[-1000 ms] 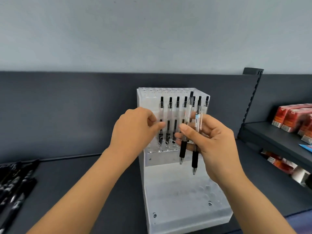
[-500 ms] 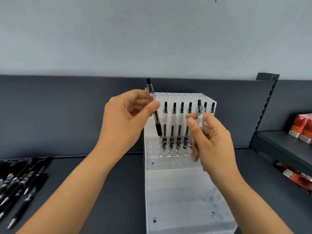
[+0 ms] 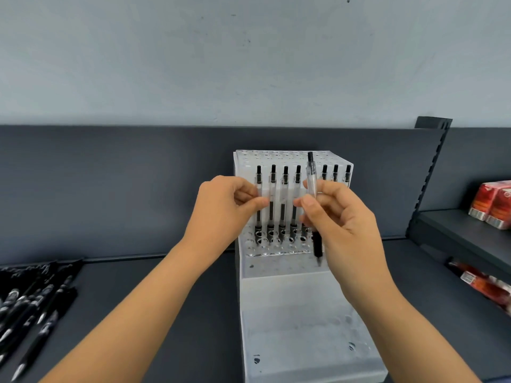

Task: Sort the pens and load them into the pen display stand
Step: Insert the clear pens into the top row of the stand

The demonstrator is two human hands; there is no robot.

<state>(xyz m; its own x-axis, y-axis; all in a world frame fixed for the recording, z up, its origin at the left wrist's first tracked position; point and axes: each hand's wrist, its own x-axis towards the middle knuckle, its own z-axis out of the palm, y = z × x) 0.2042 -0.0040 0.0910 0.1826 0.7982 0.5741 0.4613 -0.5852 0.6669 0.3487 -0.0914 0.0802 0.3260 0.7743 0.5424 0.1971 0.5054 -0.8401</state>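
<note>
Bare along both forearms (image 3: pixel 143 308), right up to the wrists; bare too at left hand (image 3: pixel 226 208) and right hand (image 3: pixel 343 219); slender fingers (image 3: pixel 327 193); short, trimmed nail on right thumb.

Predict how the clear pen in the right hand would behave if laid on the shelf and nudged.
Probably stiff: the clear pen runs straight though the right hand pinches only its middle. Likely light: fingertips alone carry it. Its round barrel may well roll on the flat shelf.
</note>
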